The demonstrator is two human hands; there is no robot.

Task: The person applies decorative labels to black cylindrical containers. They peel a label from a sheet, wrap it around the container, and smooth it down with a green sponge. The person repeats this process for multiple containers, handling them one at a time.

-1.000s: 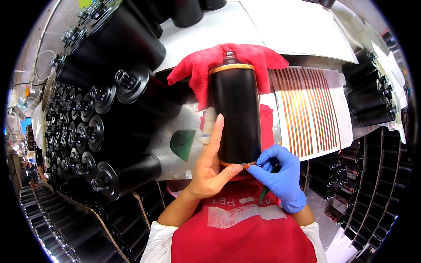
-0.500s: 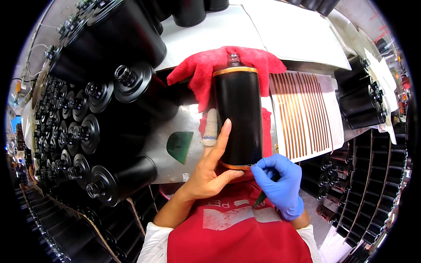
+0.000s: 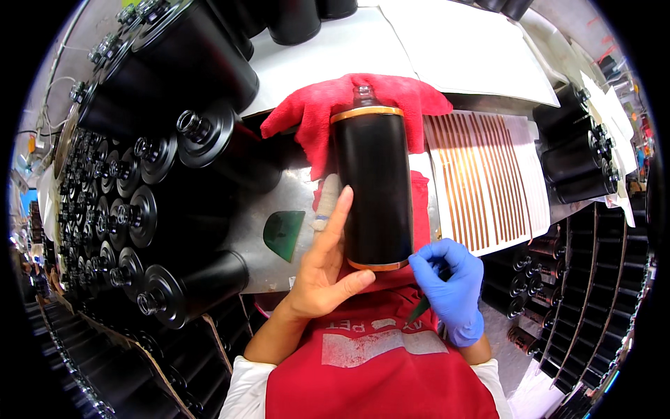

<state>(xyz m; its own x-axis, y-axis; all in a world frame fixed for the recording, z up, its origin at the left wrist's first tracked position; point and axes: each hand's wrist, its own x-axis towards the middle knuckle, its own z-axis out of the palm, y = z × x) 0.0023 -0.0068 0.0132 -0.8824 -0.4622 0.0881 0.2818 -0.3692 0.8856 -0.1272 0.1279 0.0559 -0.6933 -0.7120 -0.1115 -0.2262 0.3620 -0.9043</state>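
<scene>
A black bottle [image 3: 373,188] with a clear glass neck lies on a red cloth [image 3: 307,126], its neck pointing away from me. One gold band [image 3: 367,112] circles its shoulder, another gold band [image 3: 380,266] its base. My left hand [image 3: 324,269] lies along the bottle's left side, fingers stretched and thumb out near the base; a pale cloth sleeve covers one finger. Just right of the base, my right hand [image 3: 450,286], in a blue glove, is closed with thumb and forefinger pinched. The tip of a green scraper [image 3: 419,308] sticks out below its palm.
A second green scraper [image 3: 283,234] lies on the metal table [image 3: 262,269] at left. A white sheet [image 3: 534,188] with bronze-coloured strips lies to the right. Black bottles [image 3: 204,136] crowd the left side, and more stand at the far edge and right. White paper [image 3: 474,49] covers the far surface.
The bottle and my left hand have shifted slightly left. My right fingertips have moved from the base band's edge to a little right of it.
</scene>
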